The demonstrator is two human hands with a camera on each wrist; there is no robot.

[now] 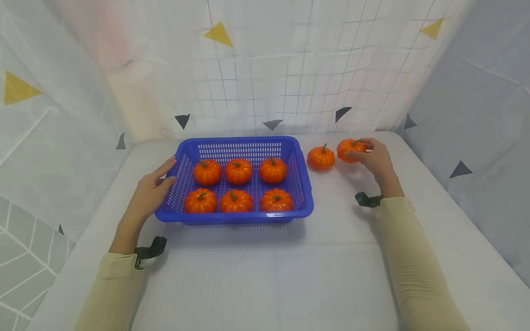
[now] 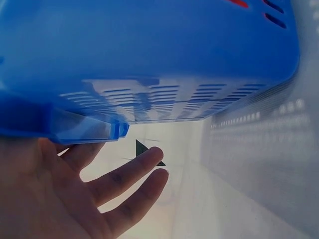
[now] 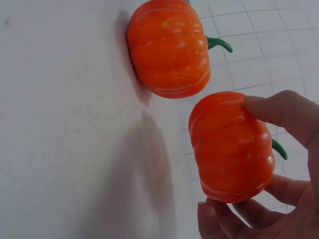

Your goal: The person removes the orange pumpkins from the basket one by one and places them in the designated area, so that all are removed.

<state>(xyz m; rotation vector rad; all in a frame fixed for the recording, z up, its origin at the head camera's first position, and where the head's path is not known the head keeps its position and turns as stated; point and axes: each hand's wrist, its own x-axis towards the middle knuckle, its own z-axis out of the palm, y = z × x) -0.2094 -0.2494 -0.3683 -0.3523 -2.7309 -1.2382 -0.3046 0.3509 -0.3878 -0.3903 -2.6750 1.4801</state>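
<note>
My right hand (image 1: 374,158) grips a small orange pumpkin (image 3: 232,147) with a green stem, thumb on one side and fingers on the other. The pumpkin is held just above the table, its shadow below. Beside it another small pumpkin (image 1: 320,158) sits on the white surface. At the left end of a blue plastic basket (image 1: 307,202), my left hand (image 1: 149,191) touches the rim with its fingers mostly straight. In the left wrist view, some fingers (image 2: 132,174) extend below the rim. Several like pumpkins (image 1: 239,172) stand in the basket in two rows, stems up.
The basket stands on a white-covered table (image 1: 265,280). A white grid-patterned sheet (image 1: 269,69) hangs behind the table, and grey sheets (image 1: 488,138) close off the sides.
</note>
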